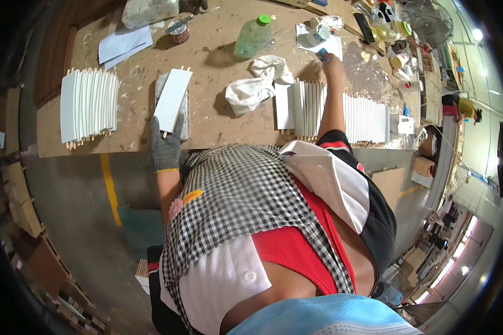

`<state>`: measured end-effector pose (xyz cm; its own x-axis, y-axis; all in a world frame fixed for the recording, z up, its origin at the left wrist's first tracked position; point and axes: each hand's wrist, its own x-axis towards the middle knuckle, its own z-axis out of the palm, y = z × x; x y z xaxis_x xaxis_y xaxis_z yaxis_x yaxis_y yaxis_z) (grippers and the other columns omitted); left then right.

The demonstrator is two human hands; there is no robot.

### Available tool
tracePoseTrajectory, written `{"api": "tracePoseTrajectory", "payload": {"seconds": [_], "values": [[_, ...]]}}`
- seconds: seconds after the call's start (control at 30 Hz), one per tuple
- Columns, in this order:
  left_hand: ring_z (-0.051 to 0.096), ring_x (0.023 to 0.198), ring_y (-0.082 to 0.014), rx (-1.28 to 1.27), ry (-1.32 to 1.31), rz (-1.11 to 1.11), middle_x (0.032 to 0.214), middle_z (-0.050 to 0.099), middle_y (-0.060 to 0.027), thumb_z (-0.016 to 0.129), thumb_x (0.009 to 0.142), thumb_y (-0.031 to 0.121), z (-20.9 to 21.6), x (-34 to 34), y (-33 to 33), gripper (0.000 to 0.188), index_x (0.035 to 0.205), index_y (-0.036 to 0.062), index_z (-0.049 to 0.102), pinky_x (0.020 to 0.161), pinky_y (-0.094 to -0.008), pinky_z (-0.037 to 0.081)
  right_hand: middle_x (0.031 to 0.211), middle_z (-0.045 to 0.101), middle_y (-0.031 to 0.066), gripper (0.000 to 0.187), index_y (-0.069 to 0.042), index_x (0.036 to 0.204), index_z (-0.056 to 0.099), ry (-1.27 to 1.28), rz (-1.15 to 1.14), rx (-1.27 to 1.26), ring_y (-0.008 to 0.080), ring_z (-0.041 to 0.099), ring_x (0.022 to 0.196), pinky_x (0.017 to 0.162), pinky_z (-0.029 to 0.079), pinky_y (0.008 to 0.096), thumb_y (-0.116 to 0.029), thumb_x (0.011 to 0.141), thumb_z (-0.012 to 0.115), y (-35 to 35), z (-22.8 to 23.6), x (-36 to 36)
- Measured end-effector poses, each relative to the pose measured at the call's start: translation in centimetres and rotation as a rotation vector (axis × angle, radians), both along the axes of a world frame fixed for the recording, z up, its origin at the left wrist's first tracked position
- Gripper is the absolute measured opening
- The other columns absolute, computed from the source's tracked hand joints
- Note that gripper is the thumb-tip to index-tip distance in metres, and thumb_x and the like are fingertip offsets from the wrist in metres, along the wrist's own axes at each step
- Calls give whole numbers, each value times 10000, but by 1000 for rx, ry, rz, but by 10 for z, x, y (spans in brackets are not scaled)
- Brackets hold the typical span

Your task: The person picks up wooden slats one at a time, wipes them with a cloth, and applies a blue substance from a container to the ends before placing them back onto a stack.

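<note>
My left hand, in a grey knit glove with a yellow cuff, grips the near end of a white slat with wooden pegs at its ends. The slat lies tilted over a pale block. My right arm stretches forward over a row of white slats. My bare right hand is closed around a small blue thing whose kind I cannot make out. Just beyond it, a small white cup rests on a sheet of paper.
Another row of white slats stands at the left, and more slats at the right. A white rag, a green-capped bottle, a small jar and paper sheets lie about the table. Bottles and tubs crowd the far right.
</note>
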<state>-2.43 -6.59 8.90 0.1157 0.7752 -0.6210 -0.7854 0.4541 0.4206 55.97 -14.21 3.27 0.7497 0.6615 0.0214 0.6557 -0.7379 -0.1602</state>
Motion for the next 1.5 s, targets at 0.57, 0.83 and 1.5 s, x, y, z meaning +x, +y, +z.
{"api": "tracePoseTrajectory", "payload": {"seconds": [0.57, 0.83, 1.5], "values": [[589, 1174, -354, -1, 44, 84, 1281, 601, -200, 600, 973, 275, -22, -8, 10, 465, 1302, -48, 545, 953, -487, 576, 1111, 608, 141, 601, -137, 1364, 592, 764, 797, 481, 285, 642, 1017, 863, 564, 336, -17, 797, 749, 55, 93, -323], [590, 1181, -329, -2, 33, 45, 1302, 597, -189, 553, 990, 316, -22, 4, 10, 491, 1338, -30, 540, 984, -459, 538, 1095, 564, 166, 604, -143, 1381, 585, 455, 1097, 506, 324, 607, 929, 813, 519, 403, -29, 808, 736, 74, 51, -391], [627, 1043, -307, -51, 2, -4, 1158, 645, -160, 586, 981, 380, -14, 15, 12, 478, 1268, -2, 576, 881, -444, 566, 1091, 590, 125, 745, -115, 1430, 524, 516, 1273, 440, 327, 580, 966, 857, 508, 410, -58, 731, 775, 27, 81, -417]]}}
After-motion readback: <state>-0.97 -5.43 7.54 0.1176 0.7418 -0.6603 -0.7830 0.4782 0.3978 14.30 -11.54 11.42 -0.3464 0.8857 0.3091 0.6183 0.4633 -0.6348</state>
